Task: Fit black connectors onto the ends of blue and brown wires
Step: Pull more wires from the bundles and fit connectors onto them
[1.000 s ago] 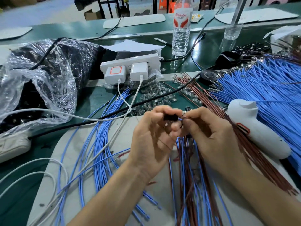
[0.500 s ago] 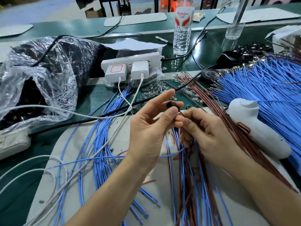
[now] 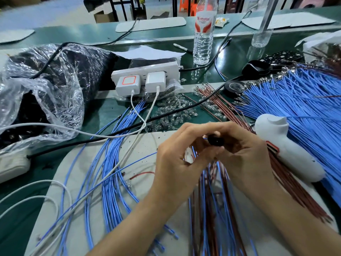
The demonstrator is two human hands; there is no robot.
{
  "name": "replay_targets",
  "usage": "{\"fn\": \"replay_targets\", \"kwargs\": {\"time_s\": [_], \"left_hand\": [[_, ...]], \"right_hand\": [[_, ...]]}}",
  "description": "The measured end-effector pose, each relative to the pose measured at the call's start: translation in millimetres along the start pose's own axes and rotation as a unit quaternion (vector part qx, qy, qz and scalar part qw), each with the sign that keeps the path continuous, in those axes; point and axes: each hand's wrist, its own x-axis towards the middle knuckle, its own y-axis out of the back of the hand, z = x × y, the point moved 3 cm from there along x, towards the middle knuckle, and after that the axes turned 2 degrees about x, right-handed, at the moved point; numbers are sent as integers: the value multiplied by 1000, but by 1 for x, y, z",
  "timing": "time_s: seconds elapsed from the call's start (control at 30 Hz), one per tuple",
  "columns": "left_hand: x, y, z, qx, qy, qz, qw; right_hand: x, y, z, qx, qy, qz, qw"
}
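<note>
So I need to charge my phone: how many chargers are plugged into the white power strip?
2. The orange-marked charger is at the left of the power strip, the plain white charger right beside it. None looks hidden.

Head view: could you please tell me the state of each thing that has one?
left hand, pinching the black connector
right hand, pinching the same connector
water bottle, upright
power strip, two chargers plugged in
white handheld tool, lying on its side
</note>
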Motion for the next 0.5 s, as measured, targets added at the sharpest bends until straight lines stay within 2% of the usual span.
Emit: {"fn": "replay_targets", "kwargs": {"time_s": [0.07,0.2,0.5], "left_hand": [[0,2,-2,-33,18,11,999],[1,2,-2,-47,19,14,999],[2,3,-3,-49,36,13,998]], "right_hand": [[0,-2,-1,34,-3,4,999],[-1,0,3,27,-13,38,999],[-2,-4,-2,48,-22,36,998]]}}
